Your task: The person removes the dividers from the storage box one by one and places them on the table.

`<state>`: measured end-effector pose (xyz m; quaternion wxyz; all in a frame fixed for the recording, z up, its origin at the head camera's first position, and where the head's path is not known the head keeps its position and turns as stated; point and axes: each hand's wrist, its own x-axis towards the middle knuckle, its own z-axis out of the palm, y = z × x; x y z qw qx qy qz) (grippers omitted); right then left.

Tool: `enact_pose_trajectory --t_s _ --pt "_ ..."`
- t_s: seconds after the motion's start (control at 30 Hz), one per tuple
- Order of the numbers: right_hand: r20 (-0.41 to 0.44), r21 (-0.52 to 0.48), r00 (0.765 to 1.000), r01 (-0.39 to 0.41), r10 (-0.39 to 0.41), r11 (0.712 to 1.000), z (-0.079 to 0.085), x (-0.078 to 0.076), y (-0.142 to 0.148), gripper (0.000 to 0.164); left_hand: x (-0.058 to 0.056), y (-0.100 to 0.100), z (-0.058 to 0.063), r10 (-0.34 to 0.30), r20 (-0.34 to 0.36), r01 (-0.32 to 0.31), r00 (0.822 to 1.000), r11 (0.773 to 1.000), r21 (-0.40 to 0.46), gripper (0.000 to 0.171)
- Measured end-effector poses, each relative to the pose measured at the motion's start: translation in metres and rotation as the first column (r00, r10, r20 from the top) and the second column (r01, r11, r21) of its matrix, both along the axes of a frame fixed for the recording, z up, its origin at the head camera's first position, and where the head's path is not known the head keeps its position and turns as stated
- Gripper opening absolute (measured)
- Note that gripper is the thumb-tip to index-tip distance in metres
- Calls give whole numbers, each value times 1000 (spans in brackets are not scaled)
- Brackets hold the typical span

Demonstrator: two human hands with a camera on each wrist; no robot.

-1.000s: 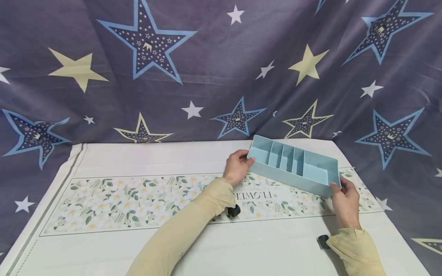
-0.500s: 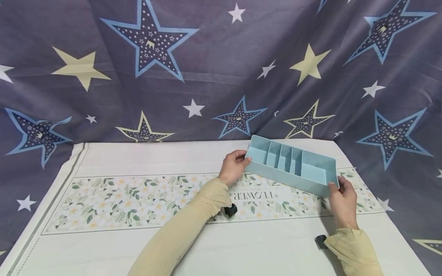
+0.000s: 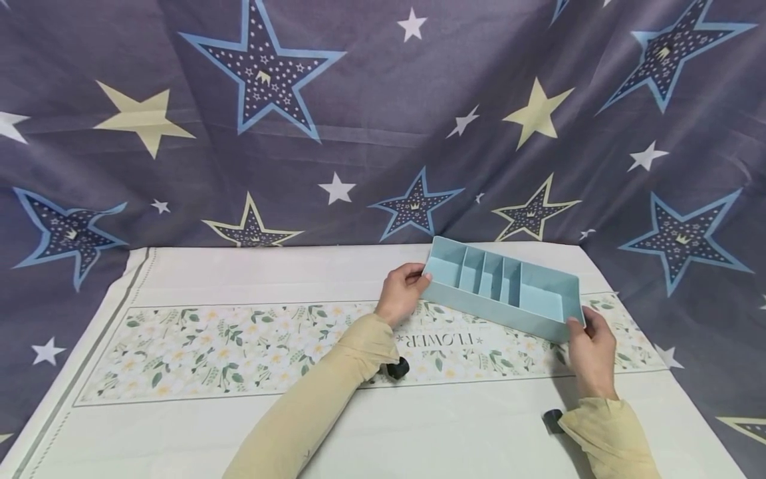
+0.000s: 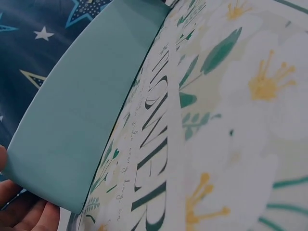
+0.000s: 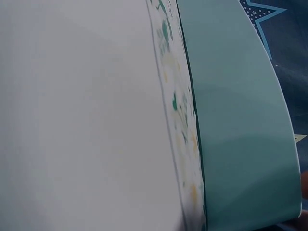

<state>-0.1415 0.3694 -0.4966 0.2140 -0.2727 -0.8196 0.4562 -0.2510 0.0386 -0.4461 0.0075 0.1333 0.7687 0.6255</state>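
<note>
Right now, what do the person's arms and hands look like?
The left hand and right hand are bare, without gloves. The left sleeve and right sleeve are long, pale yellow-beige and wrinkled towards the wrists. A small black piece shows beside the left cuff, another black piece beside the right cuff.

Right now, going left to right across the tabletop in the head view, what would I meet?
Pale-yellow left sleeve → left hand gripping the tray's near-left end → light-blue five-compartment tray → right hand at its other end.
</note>
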Motion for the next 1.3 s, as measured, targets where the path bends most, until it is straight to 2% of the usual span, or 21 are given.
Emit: enact_pose_trajectory --t_s 0.2,0.57,0.77,1.0,1.3 --pt "12 20 1000 9 -9 1000 1 -1 -3 50 1 -4 0 -7 12 7 1000 1000 4 31" --pt "16 12 1000 -11 11 1000 0 -2 -9 50 6 -12 5 4 1 -4 1000 999 -41 29" --pt "51 5 998 -28 27 1000 2 -2 -13 51 8 -15 5 6 -4 -6 1000 998 -57 30" --pt "63 -14 998 -21 22 1000 2 -4 -15 52 11 -19 5 25 5 -24 1000 999 -39 26" --pt "77 -49 997 4 -1 999 5 -6 -18 51 13 -19 2 32 26 -32 999 999 9 31"
